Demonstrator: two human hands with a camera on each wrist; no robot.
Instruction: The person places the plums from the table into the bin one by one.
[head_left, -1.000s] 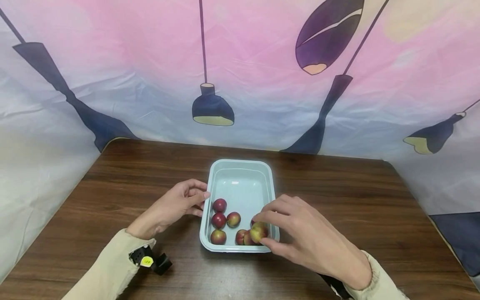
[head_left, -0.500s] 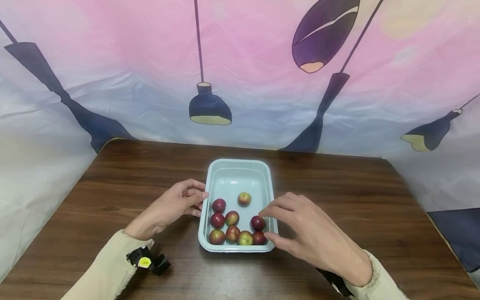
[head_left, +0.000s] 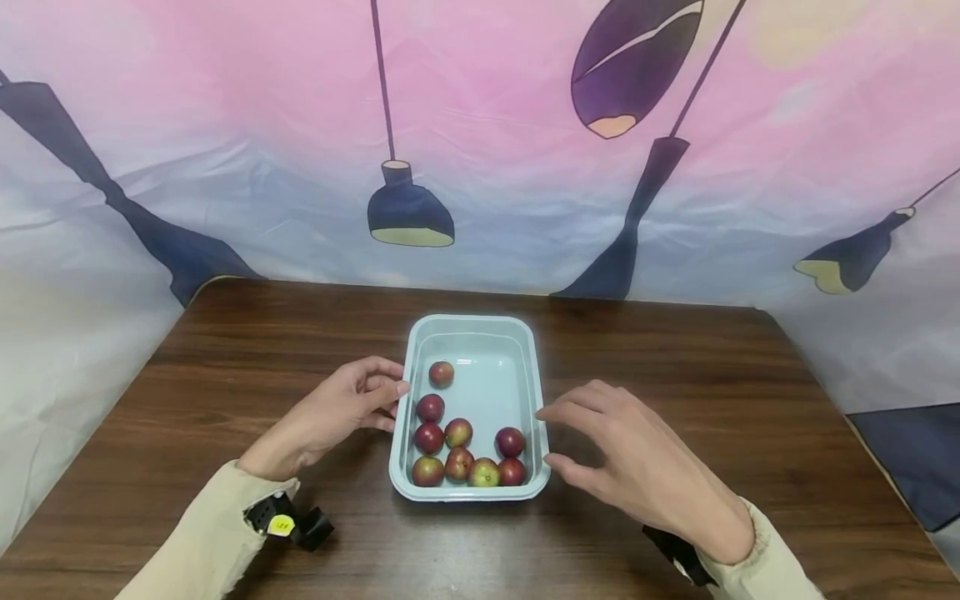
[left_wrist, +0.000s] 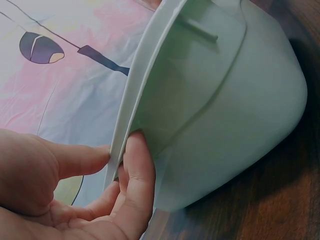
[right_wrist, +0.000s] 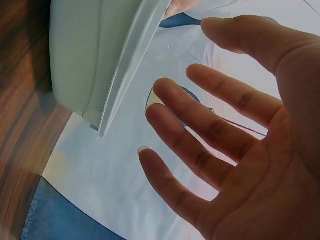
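Note:
A pale blue plastic tray [head_left: 491,400] stands on the wooden table, with several red and yellow-green plums [head_left: 458,432] in it. Most plums lie along its near and left sides; one plum [head_left: 441,374] sits by itself farther up the left side. My left hand [head_left: 337,408] pinches the tray's left rim, thumb on top and fingers beneath, as the left wrist view [left_wrist: 132,185] shows. Just past the right rim my right hand [head_left: 637,458] hovers with fingers spread and nothing in them. In the right wrist view its fingers [right_wrist: 200,125] are apart from the tray's edge.
The dark wood table [head_left: 675,367] reaches back to a hanging cloth [head_left: 300,167] printed with lamps in pink and blue. Small black devices [head_left: 288,521] are strapped at both wrists, over light sleeves.
The right hand has let go of plums, which spread over the tray's floor, and has drawn right to the rim. One plum rolled up and left. The left hand keeps its grip.

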